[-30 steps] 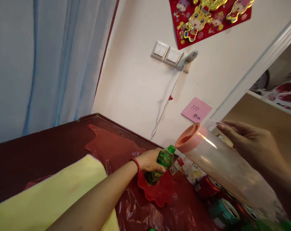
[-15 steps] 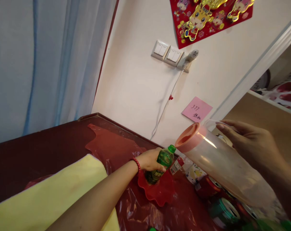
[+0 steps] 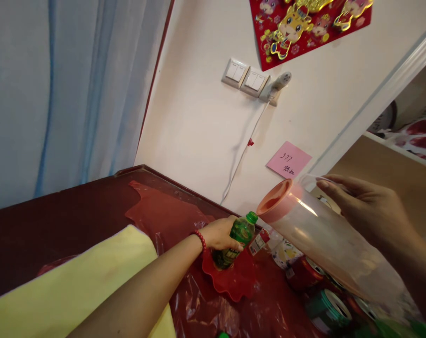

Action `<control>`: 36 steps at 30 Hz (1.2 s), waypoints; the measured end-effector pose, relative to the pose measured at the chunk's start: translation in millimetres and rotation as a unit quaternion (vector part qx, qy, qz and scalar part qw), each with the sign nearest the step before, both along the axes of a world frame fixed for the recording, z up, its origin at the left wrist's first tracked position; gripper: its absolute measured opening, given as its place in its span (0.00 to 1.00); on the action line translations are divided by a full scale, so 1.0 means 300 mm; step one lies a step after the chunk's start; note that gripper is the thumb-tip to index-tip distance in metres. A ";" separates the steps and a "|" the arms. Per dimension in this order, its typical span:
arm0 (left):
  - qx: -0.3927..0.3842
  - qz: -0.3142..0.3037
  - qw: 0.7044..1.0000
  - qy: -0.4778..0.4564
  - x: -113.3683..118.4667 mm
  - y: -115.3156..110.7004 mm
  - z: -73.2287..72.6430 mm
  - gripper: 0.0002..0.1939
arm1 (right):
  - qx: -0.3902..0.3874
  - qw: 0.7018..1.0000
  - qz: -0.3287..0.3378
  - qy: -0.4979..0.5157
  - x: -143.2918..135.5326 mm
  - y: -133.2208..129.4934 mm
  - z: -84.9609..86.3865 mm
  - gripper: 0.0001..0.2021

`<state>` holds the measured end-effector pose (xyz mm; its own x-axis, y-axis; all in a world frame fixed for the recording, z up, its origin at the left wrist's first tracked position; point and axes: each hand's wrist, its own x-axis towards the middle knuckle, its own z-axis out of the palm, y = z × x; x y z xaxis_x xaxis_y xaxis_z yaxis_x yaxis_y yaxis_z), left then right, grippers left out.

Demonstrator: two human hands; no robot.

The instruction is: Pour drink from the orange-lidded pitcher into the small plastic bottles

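My left hand (image 3: 218, 234), with a red bead bracelet on the wrist, is wrapped round a green plastic bottle (image 3: 244, 231). The bottle leans slightly, its base in a red wavy-edged dish (image 3: 234, 284), and a green cap shows at its top. On the right, my right hand (image 3: 369, 206) grips a clear plastic pitcher (image 3: 325, 239) by its handle. The pitcher is tipped over to the left, with its orange-pink rim close beside the bottle's cap. Whether the two touch I cannot tell. The pitcher's far end is blurred at the lower right.
Drink cans, among them a teal can (image 3: 327, 310) and a red can (image 3: 304, 272), stand under the pitcher. A yellow cloth (image 3: 93, 272) lies on the dark red table (image 3: 30, 234). Behind are a wall with a cord (image 3: 244, 152), a curtain (image 3: 68, 94) and a shelf (image 3: 392, 145).
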<state>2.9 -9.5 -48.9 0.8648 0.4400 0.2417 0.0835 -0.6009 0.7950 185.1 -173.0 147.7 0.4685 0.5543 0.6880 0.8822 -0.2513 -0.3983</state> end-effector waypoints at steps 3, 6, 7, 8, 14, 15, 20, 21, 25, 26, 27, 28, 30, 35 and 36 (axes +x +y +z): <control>0.006 0.001 1.000 0.004 0.002 0.001 -0.002 0.33 | 0.004 1.000 -0.004 0.006 -0.003 0.001 0.004 0.29; 0.010 0.006 1.000 0.010 0.001 0.001 -0.003 0.32 | 0.004 1.000 -0.010 0.007 -0.002 0.002 0.005 0.29; 0.012 0.006 1.000 0.011 0.001 0.000 -0.003 0.32 | 0.002 1.000 -0.009 0.006 -0.001 0.002 0.004 0.29; 0.013 0.007 1.000 0.013 0.001 0.000 -0.003 0.32 | 0.002 1.000 -0.009 0.005 0.001 0.002 0.004 0.29; 0.017 0.010 1.000 0.018 0.002 0.001 -0.003 0.33 | 0.007 1.000 -0.008 0.004 0.001 -0.002 0.005 0.29; 0.016 0.008 1.000 0.015 0.002 0.001 -0.004 0.33 | 0.008 1.000 -0.005 0.004 -0.001 -0.002 0.006 0.29; 0.003 0.006 1.000 0.008 0.001 0.000 -0.002 0.33 | 0.007 1.000 -0.002 -0.004 -0.008 -0.002 0.006 0.29; 0.003 0.006 1.000 0.008 0.000 -0.001 -0.001 0.33 | 0.008 1.000 -0.002 -0.002 -0.008 -0.001 0.005 0.30; 0.001 0.003 1.000 0.005 -0.004 -0.002 0.004 0.32 | 0.006 1.000 -0.003 -0.003 -0.007 -0.002 0.005 0.30; 0.000 0.002 1.000 0.004 -0.004 -0.002 0.004 0.32 | 0.006 1.000 -0.006 -0.002 -0.007 -0.003 0.005 0.30; 0.000 0.000 1.000 0.003 -0.004 -0.002 0.004 0.32 | 0.005 1.000 -0.008 0.000 -0.009 -0.004 0.006 0.30; 0.000 -0.001 1.000 0.001 -0.004 -0.001 0.003 0.32 | 0.005 1.000 -0.010 0.003 -0.010 -0.004 0.008 0.30; -0.001 -0.003 1.000 -0.005 -0.002 0.000 0.000 0.33 | 0.006 1.000 -0.011 0.004 -0.014 -0.005 0.010 0.30; -0.002 -0.004 1.000 -0.003 0.000 0.002 -0.003 0.33 | 0.010 1.000 0.000 -0.009 -0.009 0.000 0.008 0.31; -0.001 -0.003 1.000 -0.001 0.000 0.003 -0.003 0.33 | 0.008 1.000 0.000 -0.011 -0.005 0.000 0.008 0.31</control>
<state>3.0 -8.7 -49.8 0.8674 0.4345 0.2423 0.0779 -0.5997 0.7964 183.5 -173.0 150.0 0.4526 0.5429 0.7074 0.8910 -0.2442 -0.3827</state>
